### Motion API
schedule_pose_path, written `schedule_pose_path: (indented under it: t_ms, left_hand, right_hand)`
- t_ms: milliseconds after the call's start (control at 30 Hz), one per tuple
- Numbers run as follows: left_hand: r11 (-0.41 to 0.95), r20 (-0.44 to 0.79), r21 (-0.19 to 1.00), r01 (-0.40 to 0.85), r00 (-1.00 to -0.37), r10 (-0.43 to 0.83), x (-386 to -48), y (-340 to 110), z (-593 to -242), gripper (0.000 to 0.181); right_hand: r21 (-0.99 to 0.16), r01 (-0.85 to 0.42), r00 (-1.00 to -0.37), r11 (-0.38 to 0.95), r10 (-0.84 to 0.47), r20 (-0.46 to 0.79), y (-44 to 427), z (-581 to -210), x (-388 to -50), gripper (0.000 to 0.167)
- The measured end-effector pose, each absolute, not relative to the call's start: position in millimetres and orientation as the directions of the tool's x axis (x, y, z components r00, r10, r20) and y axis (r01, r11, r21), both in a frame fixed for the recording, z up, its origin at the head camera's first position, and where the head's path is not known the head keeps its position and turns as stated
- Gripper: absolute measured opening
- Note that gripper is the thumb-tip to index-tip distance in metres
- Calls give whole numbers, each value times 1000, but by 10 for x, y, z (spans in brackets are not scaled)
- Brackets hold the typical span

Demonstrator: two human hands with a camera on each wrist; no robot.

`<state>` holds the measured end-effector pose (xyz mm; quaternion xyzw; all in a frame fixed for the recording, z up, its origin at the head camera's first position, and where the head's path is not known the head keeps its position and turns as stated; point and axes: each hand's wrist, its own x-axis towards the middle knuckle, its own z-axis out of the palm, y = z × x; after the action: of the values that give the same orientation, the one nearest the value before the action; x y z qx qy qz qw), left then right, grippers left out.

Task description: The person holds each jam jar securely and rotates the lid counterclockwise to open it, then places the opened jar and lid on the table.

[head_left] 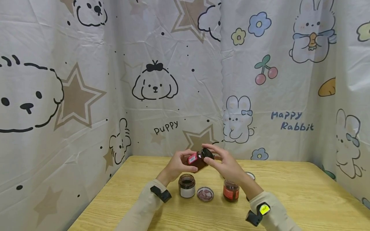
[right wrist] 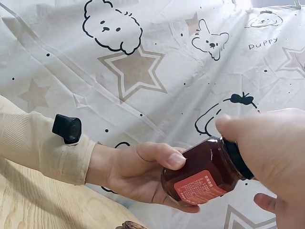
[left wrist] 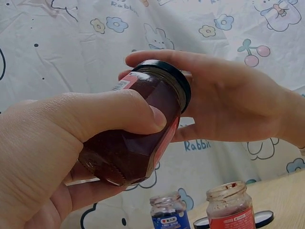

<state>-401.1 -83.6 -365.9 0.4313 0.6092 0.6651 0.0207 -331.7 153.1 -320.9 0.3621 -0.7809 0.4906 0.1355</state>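
A faceted glass jar of dark red contents (head_left: 199, 164), with a pink-red label and a black lid (head_left: 207, 154), is held tilted above the table, lid end up to the right. My left hand (head_left: 175, 166) grips the jar's body, its thumb lying across the glass in the left wrist view. At the lid is my right hand (head_left: 228, 165), thumb on the near side and fingers on the far side. The lid sits on the jar's mouth. Part of the lid is hidden behind the right hand in the right wrist view.
On the wooden table (head_left: 138, 195) stand an open dark jar with a white label (head_left: 187, 186), a loose lid (head_left: 205, 194) and an open red-labelled jar (head_left: 231, 191). A blue-labelled jar (left wrist: 169, 217) shows in the left wrist view. Printed curtains (head_left: 173, 134) surround the table.
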Motion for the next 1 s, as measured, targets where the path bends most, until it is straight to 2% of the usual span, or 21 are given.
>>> schedule_pose_path:
  t_ms: [267, 633, 1000]
  left_hand:
    - [-262, 555, 824, 503, -620, 555, -4011, -847, -3658, 52]
    - [-257, 551, 827, 500, -632, 545, -4019, -853, -3673, 51]
    - [-257, 553, 826, 501, -632, 543, -4012, -854, -3670, 52]
  right_hand:
    - [-673, -687, -720, 273, -380, 581, 1539, -3218, -3336, 58]
    - [-674, -667, -742, 317, -364, 563, 1547, -3201, -3351, 52]
    - [-645, -730, -666, 226, -446, 597, 1555, -3219, -3371, 52]
